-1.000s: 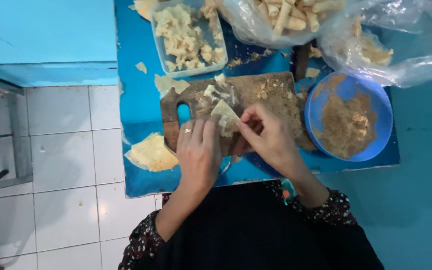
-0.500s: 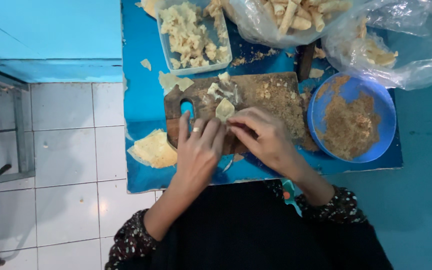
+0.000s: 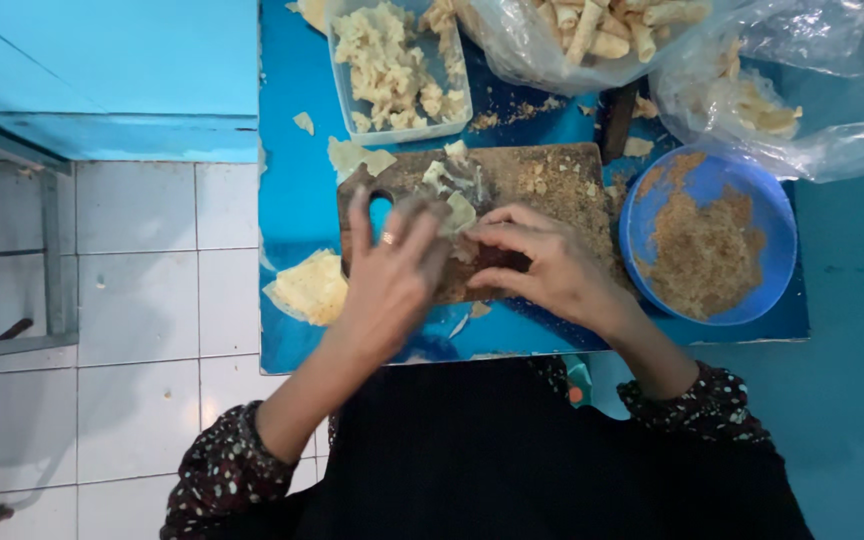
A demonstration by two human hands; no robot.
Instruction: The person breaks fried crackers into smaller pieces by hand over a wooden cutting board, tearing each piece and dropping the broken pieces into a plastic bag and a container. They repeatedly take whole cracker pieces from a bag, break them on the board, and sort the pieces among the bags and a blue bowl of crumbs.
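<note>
A wooden cutting board (image 3: 552, 185) lies on a blue table (image 3: 297, 200). My left hand (image 3: 392, 270), with a ring on one finger, rests over the board's near left part, fingers spread toward a pale thin wrapper piece (image 3: 457, 210). My right hand (image 3: 552, 265) is beside it, fingers curled and pinching the same pale piece where the two hands meet. More pale scraps (image 3: 447, 175) lie on the board just beyond the fingers. What is under the palms is hidden.
A blue bowl of brown crumbs (image 3: 707, 240) stands right of the board. A clear tub of pale pieces (image 3: 392, 65) and plastic bags of rolled sticks (image 3: 592, 30) sit behind. A folded pale sheet (image 3: 312, 285) lies at the table's left edge, above a white tiled floor (image 3: 132, 300).
Both hands stay together over the board's near side. My left hand's fingers have spread and shifted slightly right; the right hand's fingers have curled in over the pale piece.
</note>
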